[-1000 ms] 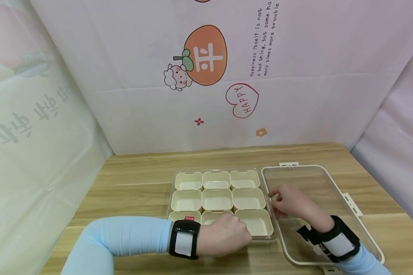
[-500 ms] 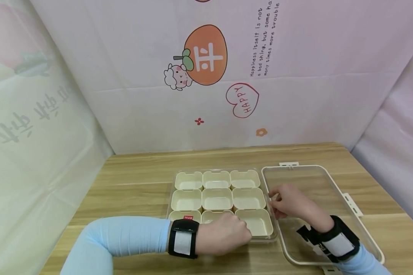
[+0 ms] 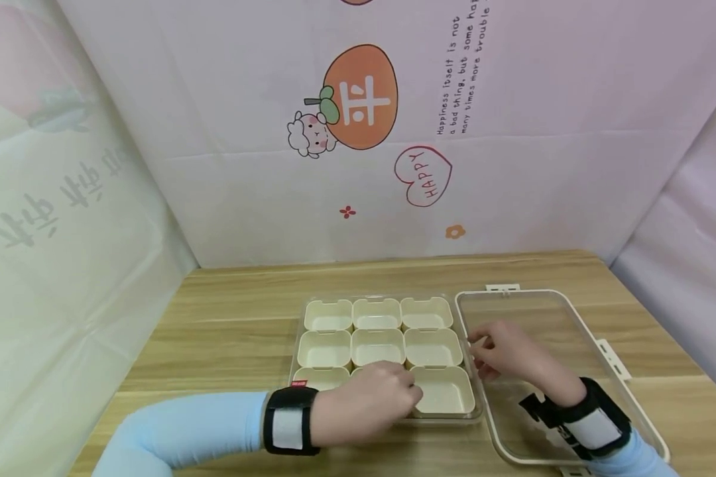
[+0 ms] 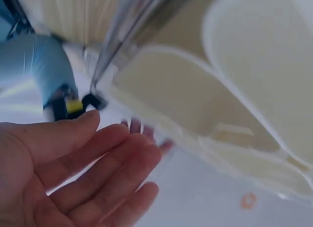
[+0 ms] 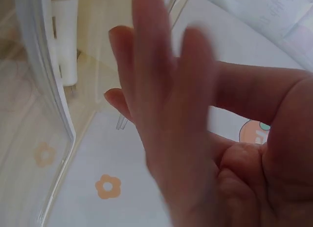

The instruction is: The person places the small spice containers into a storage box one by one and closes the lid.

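A clear box (image 3: 478, 401) holds several cream compartment cups (image 3: 378, 346) in rows. My left hand (image 3: 366, 404) is over the front row and hides most of the front middle cup. In the left wrist view that hand (image 4: 93, 173) has loosely bent fingers with nothing between them, beside the cups. At the box's right side is my right hand (image 3: 507, 349), above the left part of a clear lid (image 3: 549, 318) with a cream rim. The right wrist view shows its fingers (image 5: 156, 90) slightly bent, holding nothing. Contact with the box or lid cannot be told.
Box and lid lie side by side on a wood-grain table (image 3: 233, 331). White latches (image 3: 613, 359) stick out from the lid's edges. A red tag (image 3: 299, 383) shows at the front left cup. Behind the table hangs a printed white cloth (image 3: 244, 199).
My left hand has moved a little to the left, uncovering more of the front right cup. The right hand stays nearly in place. The head view has shifted slightly.
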Motion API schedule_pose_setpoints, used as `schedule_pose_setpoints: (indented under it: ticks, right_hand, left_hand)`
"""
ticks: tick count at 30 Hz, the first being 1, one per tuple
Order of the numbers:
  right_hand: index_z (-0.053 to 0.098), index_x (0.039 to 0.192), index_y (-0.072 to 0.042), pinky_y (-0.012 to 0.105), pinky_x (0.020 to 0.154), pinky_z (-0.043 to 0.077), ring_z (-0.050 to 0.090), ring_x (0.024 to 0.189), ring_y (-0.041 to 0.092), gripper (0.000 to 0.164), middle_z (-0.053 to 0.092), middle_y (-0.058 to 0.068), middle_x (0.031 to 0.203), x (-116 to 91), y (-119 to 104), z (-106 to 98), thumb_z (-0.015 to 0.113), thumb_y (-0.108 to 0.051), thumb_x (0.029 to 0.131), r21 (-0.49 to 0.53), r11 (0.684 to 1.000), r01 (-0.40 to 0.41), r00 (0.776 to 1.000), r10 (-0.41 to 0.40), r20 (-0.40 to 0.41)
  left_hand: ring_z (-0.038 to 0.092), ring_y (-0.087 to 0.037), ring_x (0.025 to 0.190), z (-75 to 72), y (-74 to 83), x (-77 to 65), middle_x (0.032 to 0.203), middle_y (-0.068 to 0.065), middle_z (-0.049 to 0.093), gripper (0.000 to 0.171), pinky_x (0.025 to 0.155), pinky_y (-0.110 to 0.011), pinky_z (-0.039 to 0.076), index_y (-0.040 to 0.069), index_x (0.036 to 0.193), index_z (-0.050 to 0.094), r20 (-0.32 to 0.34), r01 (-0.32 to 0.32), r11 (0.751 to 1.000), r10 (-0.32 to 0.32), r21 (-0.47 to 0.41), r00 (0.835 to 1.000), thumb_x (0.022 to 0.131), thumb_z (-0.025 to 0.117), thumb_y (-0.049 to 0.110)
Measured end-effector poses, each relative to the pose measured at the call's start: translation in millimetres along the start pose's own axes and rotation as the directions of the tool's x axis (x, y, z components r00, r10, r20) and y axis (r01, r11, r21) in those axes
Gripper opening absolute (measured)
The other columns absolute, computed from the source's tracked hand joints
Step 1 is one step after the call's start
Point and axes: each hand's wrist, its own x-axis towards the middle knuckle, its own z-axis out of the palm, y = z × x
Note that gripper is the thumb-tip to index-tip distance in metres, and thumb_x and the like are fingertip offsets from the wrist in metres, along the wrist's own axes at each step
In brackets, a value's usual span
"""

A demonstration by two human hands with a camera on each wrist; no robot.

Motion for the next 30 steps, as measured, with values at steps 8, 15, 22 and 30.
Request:
schedule_pose_setpoints:
  ticks: [8, 15, 22, 30]
  right_hand:
    - [0.052, 0.110, 0.011, 0.027, 0.051, 0.049, 0.062, 0.059, 0.016, 0.033, 0.065, 0.009, 0.073, 0.1, 13.2, -11.6, 0.051, -0.008, 0.084, -0.092, 0.996, -0.018, 0.998, 0.013, -0.056]
    - [0.053, 0.113, 0.007, 0.027, 0.056, 0.048, 0.063, 0.064, 0.014, 0.039, 0.066, 0.013, 0.085, 2.9, 23.3, -22.2, 0.053, -0.022, 0.086, -0.209, 0.976, -0.063, 0.994, 0.042, -0.105]
    - [0.054, 0.111, 0.007, 0.030, 0.057, 0.047, 0.063, 0.066, 0.016, 0.042, 0.066, 0.015, 0.088, 3.4, 41.0, -31.0, 0.053, -0.027, 0.086, -0.266, 0.961, -0.072, 0.988, 0.033, -0.149]
    - [0.061, 0.102, 0.002, 0.038, 0.063, 0.046, 0.060, 0.068, 0.017, 0.033, 0.066, 0.011, 0.084, 1.6, 57.9, -39.1, 0.056, -0.024, 0.083, -0.397, 0.917, -0.042, 0.971, -0.057, -0.234]
  left_hand:
    - [0.041, -0.009, 0.058, -5.2, -28.0, -27.1, 0.065, 0.005, 0.047, 0.010, 0.051, -0.017, 0.034, 0.015, 0.072, 0.061, -0.061, 0.266, 0.956, -0.275, -0.126, 0.959, 0.072, 0.069, 0.021]
    - [0.049, -0.009, 0.066, 4.2, -53.4, -49.5, 0.073, 0.004, 0.053, 0.016, 0.058, -0.021, 0.043, 0.012, 0.080, 0.065, -0.078, 0.439, 0.880, -0.458, -0.180, 0.886, 0.068, 0.074, 0.019]
    - [0.050, -0.008, 0.063, 21.6, -76.3, -71.8, 0.080, -0.003, 0.055, 0.022, 0.053, -0.017, 0.044, 0.005, 0.091, 0.065, -0.084, 0.629, 0.727, -0.670, -0.276, 0.738, 0.072, 0.071, 0.013]
    - [0.061, -0.018, 0.072, 46.5, -91.9, -91.1, 0.093, -0.012, 0.060, 0.029, 0.060, -0.024, 0.051, 0.000, 0.097, 0.063, 0.068, 0.805, 0.501, -0.835, -0.318, 0.546, 0.073, 0.071, 0.013]
